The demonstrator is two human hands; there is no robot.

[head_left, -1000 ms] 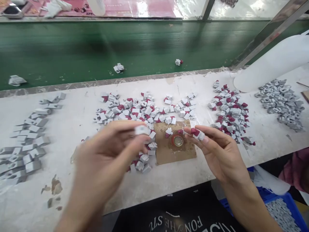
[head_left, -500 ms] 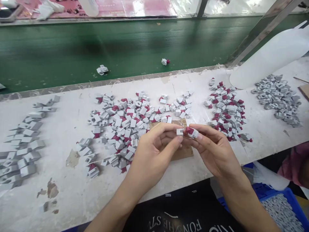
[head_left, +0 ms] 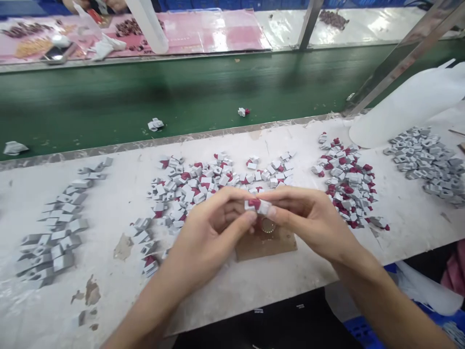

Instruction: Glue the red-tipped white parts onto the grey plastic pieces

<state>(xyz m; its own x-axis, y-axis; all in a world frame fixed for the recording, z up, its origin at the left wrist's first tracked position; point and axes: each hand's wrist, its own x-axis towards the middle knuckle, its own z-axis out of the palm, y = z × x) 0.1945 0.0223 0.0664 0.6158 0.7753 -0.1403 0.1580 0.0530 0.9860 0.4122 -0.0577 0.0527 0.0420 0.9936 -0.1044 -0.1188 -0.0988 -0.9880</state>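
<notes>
My left hand [head_left: 214, 230] pinches a small light grey plastic block [head_left: 248, 205] between thumb and fingers. From the other side my right hand [head_left: 314, 220] grips a grey-and-dark-red plastic piece [head_left: 263, 208], its red part against the block. The two parts touch; how deep they fit is hidden by the fingertips. Beneath the hands lies a brown board [head_left: 267, 248] with a round, gold-rimmed disc [head_left: 268, 225] on it. Behind my left hand spreads a heap of grey-and-red pieces [head_left: 189, 194], partly covered by that hand.
Loose grey blocks [head_left: 69, 208] lie at left. To the right are another grey-and-red pile [head_left: 348, 179] and a grey pile [head_left: 425, 162] by a white cylinder [head_left: 407, 102]. Several pieces sit on the green belt [head_left: 203, 92]. A metal post [head_left: 395, 72] rises at right.
The block and the grey-and-red piece, apart before, are now pressed together. Both hands have closed in on each other. The view has tilted up, showing more beyond the belt.
</notes>
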